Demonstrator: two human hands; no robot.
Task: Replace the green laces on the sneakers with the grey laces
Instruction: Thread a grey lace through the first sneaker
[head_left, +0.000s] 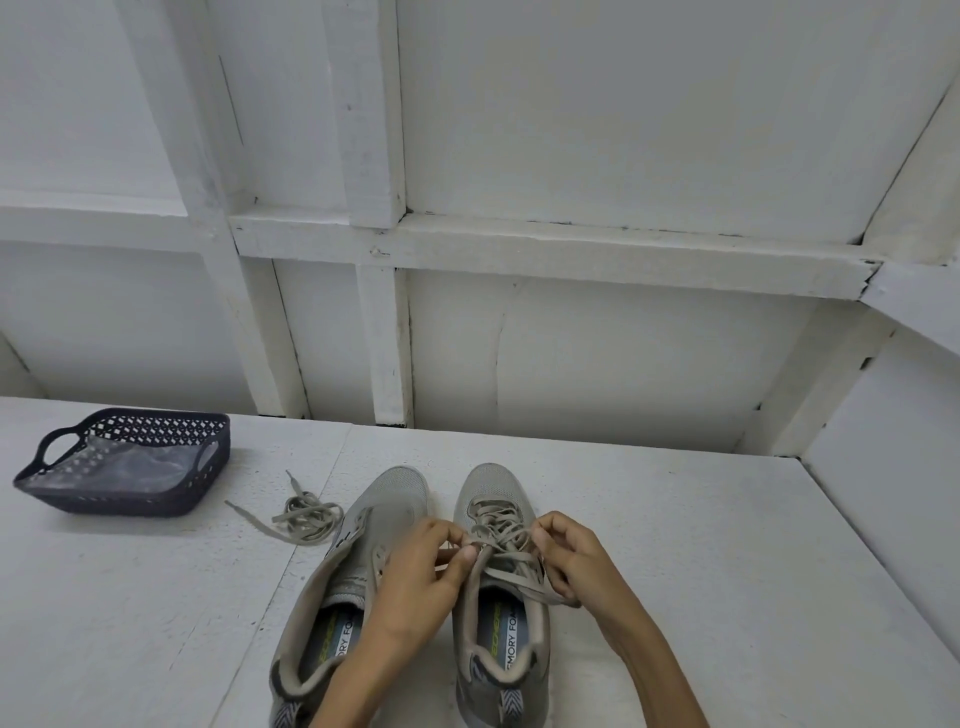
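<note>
Head view: I see left hand (415, 577) and right hand (576, 556) pinching the lace (501, 535) on the right sneaker (493, 486), heel towards them, probably for eyelet access.

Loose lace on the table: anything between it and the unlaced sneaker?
Nothing visible. The loose lace lies on bare table right beside the unlaced sneaker. The left hand and right hand pinch the threaded lace on the laced sneaker.

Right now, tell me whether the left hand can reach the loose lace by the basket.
Probably yes: the loose lace lies uncovered beside the left shoe; the left hand must first drop the right shoe's lace.
</note>
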